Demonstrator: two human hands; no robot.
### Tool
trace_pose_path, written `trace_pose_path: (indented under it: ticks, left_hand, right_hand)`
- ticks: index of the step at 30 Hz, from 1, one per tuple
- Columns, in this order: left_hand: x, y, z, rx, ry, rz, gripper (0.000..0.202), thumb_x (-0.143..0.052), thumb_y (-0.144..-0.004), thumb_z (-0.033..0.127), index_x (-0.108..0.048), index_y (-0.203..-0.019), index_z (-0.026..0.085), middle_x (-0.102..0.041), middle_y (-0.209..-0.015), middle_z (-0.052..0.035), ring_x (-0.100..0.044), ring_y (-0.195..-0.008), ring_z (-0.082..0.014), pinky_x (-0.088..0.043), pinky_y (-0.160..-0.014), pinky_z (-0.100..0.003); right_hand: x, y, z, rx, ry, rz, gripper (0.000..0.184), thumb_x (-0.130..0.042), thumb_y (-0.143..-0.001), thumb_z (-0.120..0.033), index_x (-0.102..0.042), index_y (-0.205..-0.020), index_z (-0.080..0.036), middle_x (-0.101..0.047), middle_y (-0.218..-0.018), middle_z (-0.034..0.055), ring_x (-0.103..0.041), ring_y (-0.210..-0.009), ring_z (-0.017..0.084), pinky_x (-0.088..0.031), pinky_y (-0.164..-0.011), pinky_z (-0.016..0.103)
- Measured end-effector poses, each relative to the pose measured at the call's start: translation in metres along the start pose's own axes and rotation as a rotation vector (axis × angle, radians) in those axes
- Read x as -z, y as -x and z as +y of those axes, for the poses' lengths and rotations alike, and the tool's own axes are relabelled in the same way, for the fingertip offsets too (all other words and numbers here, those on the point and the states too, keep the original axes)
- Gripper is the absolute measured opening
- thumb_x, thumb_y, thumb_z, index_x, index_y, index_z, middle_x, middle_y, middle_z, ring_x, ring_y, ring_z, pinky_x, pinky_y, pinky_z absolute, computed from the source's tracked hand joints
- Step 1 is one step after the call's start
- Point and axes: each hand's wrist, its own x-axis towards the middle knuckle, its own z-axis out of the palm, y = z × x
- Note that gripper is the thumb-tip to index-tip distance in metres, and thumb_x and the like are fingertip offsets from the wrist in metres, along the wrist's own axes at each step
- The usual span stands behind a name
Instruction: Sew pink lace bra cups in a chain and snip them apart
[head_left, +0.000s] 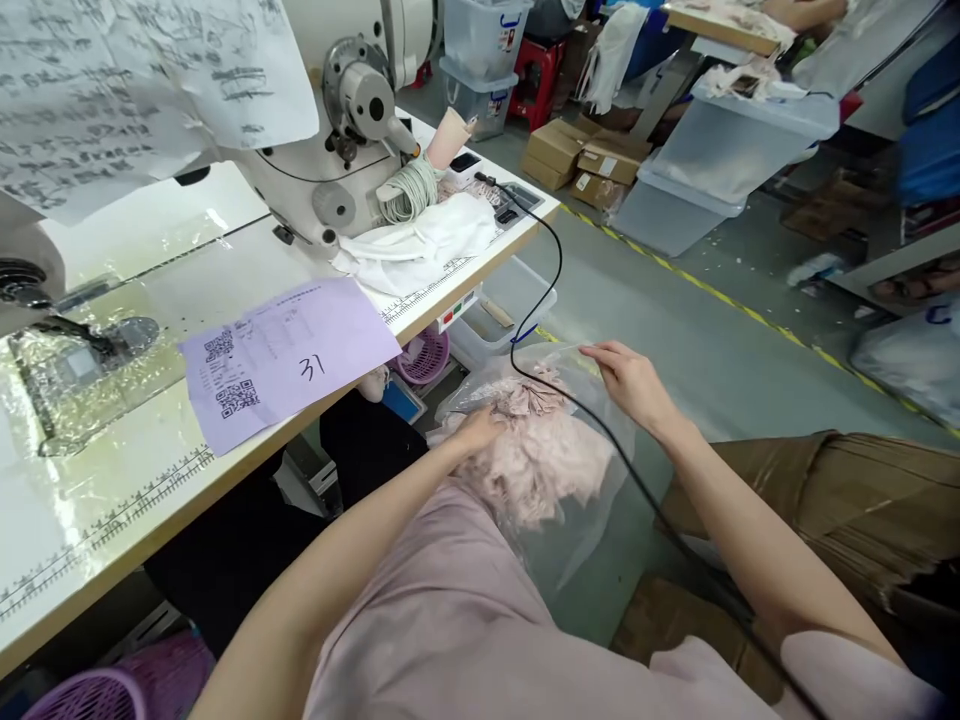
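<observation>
The clear bag (576, 540) opens upward, long axis unclear. Right grip (634, 385) pinches its rim; left grip (478, 431), on pink fabric (555, 460), cannot be judged.

Grey-green floor (750, 390) with yellow-and-black tape line (752, 314), red stool (541, 60) behind

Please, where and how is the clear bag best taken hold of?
I would pinch the clear bag by its upper edge, coming from the right and above. There the thin film stretches out beyond the pink cloth, so the grip should catch mostly film. The right hand is pinching that edge.
</observation>
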Motion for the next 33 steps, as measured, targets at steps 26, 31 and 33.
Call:
trace_pose_path:
  ticks: [26,31,33]
  left_hand:
    - [0.038,0.160,-0.065,-0.384,-0.400,0.441,0.045,-0.047,-0.090,0.011,-0.053,-0.132,0.024,-0.061,-0.131,-0.0031,-0.057,-0.120,-0.0180,-0.048,-0.105,-0.038]
    - [0.072,0.183,-0.032,-0.648,-0.608,0.719,0.038,-0.047,-0.093,0.015,-0.052,-0.130,0.023,-0.063,-0.128,-0.0058,-0.059,-0.117,-0.0179,-0.053,-0.099,-0.035]
    - [0.089,0.186,-0.018,-0.700,-0.765,0.845,0.037,-0.044,-0.095,0.015,-0.051,-0.131,0.021,-0.061,-0.132,-0.0073,-0.054,-0.125,-0.0194,-0.050,-0.103,-0.037]
  right_hand:
    - [-0.040,0.047,-0.067,0.184,-0.113,0.348,0.029,-0.054,-0.087,-0.034,-0.051,-0.059,-0.028,-0.053,-0.053,0.0015,-0.050,-0.038,0.019,-0.038,-0.036,0.033]
    - [-0.064,0.006,-0.182,0.581,-0.422,0.458,0.041,-0.059,-0.082,-0.011,-0.065,-0.114,-0.036,-0.074,-0.096,-0.0002,-0.071,-0.077,0.022,-0.060,-0.065,0.033]
    - [-0.054,-0.041,-0.223,0.590,-0.484,0.564,0.048,-0.056,-0.085,-0.011,-0.057,-0.128,-0.034,-0.071,-0.110,0.0029,-0.068,-0.097,0.023,-0.057,-0.082,0.039]
